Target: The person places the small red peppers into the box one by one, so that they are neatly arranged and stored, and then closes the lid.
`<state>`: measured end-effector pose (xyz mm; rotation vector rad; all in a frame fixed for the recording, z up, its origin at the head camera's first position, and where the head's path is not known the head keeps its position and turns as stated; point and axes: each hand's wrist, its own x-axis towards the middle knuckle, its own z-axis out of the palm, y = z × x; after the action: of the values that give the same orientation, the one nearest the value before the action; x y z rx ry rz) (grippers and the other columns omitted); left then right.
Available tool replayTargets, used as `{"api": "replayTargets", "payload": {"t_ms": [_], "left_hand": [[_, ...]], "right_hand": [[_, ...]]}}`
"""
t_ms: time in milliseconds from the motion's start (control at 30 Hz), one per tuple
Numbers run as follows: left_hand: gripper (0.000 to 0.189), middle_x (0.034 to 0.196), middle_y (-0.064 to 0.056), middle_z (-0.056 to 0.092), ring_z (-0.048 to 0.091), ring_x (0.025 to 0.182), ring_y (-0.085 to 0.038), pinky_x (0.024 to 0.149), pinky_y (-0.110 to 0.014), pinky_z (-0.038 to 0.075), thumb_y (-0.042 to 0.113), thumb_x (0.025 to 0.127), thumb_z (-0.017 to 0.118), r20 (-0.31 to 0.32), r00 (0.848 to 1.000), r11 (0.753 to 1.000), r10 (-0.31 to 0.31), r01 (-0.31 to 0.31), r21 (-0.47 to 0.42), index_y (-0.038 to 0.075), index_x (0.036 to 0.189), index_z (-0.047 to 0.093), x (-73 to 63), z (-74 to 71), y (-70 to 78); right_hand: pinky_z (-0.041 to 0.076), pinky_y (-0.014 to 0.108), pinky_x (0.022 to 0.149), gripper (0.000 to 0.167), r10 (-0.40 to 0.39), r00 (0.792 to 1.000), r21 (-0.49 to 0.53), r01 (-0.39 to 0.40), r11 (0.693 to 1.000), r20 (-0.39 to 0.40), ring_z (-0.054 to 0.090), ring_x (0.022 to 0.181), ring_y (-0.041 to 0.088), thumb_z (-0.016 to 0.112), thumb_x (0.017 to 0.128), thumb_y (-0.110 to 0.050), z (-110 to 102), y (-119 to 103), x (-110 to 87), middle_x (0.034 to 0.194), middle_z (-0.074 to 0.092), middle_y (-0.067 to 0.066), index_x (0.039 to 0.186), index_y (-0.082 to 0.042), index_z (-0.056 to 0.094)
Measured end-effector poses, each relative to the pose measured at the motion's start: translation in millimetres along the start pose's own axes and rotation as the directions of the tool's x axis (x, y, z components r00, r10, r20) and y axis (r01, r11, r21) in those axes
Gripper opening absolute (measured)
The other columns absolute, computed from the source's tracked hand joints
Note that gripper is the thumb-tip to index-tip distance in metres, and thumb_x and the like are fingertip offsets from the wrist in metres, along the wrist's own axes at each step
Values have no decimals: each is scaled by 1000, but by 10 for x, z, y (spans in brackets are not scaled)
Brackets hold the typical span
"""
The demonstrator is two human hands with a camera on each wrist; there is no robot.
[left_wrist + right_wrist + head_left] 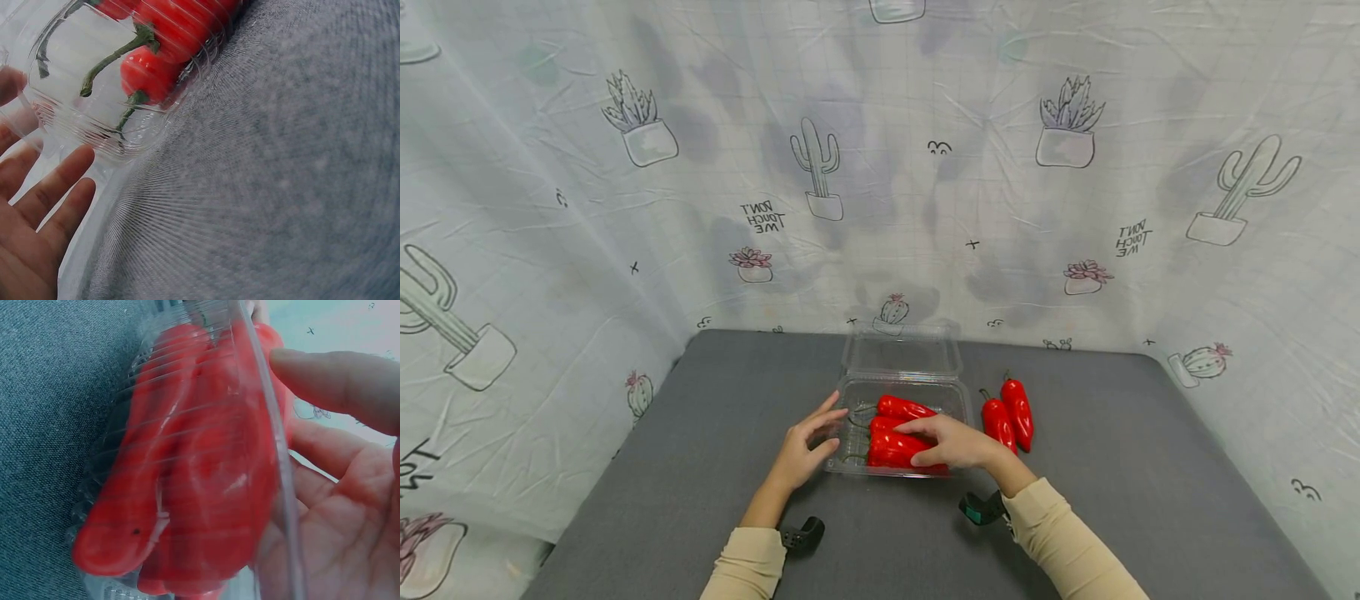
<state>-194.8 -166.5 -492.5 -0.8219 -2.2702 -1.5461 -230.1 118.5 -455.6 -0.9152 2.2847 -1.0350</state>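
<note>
A clear plastic clamshell box (962,400) stands on the table with its lid (902,354) folded back. Several glossy red peppers (904,407) with green stems lie in it, stems toward the left. My right hand (955,442) reaches in over the right side, thumb and fingers spread around a red pepper (891,450) on top of the others. In the right wrist view the thumb (334,378) meets the pepper, and the fingertips are hidden behind it. At the box's left edge my left hand (801,450) has its fingers loosely extended, fingertips right at the rim.
Two more red peppers (1017,408) lie side by side on the grey table (1105,492), just right of the box. Behind the table hangs a pale curtain (880,167) printed with cacti. Dark straps (805,533) circle both wrists.
</note>
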Motion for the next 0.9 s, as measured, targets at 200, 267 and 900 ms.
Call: {"api": "replayTargets", "payload": {"t_ms": [200,267,900], "left_hand": [[40,137,-40,38,62,105,-37,83,-51,53,-15,80,61,2,1000,1000,-3,3,4,-16,120,56,3,2,-1],[40,137,-40,38,62,104,-40,83,-51,53,-15,80,61,2,1000,1000,-4,4,4,-16,120,56,4,3,-3],[41,138,-40,37,62,105,-40,83,-50,53,-14,80,61,7,1000,1000,1,-1,-5,-16,120,56,3,0,-26]], "right_hand": [[44,41,96,50,13,1000,52,-12,999,-21,45,118,22,65,88,-19,8,1,-1,138,51,8,135,-9,53],[43,42,100,50,2,1000,76,0,997,-24,45,123,25,64,88,-18,10,8,0,140,50,9,136,-7,52],[42,53,102,55,-93,987,242,123,962,-131,48,126,41,63,90,-12,-76,89,-156,138,48,26,138,4,43]]}}
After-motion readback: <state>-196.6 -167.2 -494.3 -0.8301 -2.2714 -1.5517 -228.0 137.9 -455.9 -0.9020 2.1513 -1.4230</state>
